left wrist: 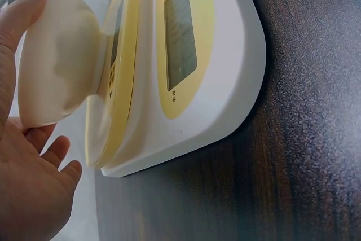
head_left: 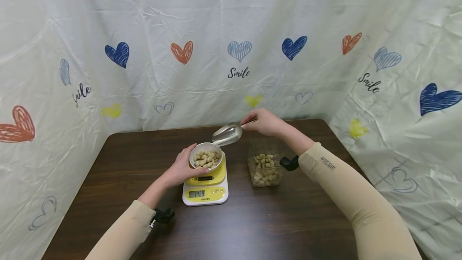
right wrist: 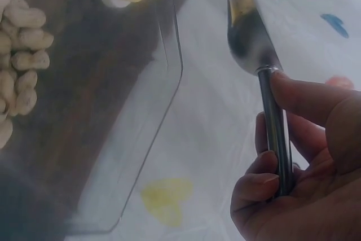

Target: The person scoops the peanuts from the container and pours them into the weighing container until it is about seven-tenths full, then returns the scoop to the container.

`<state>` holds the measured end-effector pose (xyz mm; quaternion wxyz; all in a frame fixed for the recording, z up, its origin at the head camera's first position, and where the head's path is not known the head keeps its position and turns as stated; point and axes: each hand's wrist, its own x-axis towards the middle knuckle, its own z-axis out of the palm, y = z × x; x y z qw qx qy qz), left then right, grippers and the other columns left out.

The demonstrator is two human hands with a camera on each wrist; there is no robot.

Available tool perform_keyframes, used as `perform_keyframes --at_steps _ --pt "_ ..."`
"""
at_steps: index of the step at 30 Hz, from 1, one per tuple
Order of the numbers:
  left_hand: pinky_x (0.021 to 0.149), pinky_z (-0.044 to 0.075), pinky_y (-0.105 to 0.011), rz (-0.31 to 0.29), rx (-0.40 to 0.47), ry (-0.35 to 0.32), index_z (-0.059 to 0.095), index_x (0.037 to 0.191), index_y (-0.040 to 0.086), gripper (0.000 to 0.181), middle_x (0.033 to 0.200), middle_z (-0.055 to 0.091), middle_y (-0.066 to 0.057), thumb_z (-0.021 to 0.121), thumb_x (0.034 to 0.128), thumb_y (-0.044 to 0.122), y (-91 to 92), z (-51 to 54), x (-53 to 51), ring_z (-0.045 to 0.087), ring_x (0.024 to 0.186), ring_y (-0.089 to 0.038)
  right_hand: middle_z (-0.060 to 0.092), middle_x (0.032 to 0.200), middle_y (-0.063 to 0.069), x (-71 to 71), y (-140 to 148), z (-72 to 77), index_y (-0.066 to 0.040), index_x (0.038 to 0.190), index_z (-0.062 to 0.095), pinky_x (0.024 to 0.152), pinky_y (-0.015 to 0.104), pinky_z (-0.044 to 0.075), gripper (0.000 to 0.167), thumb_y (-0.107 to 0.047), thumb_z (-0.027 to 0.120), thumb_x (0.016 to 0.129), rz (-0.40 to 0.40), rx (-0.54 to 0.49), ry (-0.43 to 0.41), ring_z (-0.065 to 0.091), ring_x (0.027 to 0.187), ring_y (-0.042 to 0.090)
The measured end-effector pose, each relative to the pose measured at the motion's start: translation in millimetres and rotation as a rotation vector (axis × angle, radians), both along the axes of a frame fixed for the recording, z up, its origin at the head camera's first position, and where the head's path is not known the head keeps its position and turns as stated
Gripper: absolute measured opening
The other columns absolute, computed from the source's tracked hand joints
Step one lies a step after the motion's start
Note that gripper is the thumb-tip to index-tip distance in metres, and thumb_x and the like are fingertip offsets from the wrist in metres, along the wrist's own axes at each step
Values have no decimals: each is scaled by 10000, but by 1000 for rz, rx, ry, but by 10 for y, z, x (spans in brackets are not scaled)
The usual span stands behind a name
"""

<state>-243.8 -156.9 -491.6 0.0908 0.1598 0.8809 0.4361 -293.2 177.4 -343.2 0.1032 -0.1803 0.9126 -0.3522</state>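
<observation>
My left hand (head_left: 181,167) holds the side of a small white bowl (head_left: 206,146), which stands on a yellow-and-white kitchen scale (head_left: 220,198). Unshelled peanuts (head_left: 207,159) lie in the bowl. In the left wrist view the thumb and fingers hold the bowl (left wrist: 62,55) from opposite sides. My right hand (head_left: 266,122) grips the handle of a metal scoop (head_left: 228,134). The scoop slants down to the left, its lip at the bowl's right rim. No peanuts show in the scoop. The right wrist view shows fingers curled round the handle (right wrist: 275,134).
To the right of the scale, below my right forearm, stands a clear square container (head_left: 251,165) with more peanuts (head_left: 264,161). Everything rests on a dark wooden table (head_left: 144,159). A white curtain (head_left: 202,91) printed with hearts hangs behind and at both sides.
</observation>
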Motion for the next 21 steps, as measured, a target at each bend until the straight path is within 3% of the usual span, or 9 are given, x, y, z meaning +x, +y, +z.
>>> perform_keyframes --at_steps 11,21 --pt "1110 307 -618 3 0 -13 196 1632 134 1187 1578 293 -152 873 752 551 -1 -8 11 252 1444 -353 672 1243 75 162 410 144 -136 1190 766 941 497 497 252 -277 706 990 -34 -68 51 595 1178 285" --pt "1101 312 -622 5 -1 -10 199 1633 130 1192 1585 283 -139 871 750 563 3 9 25 254 1442 -349 685 1157 68 408 905 297 -119 1162 775 892 462 476 226 -250 717 987 -77 20 201 589 1091 251"
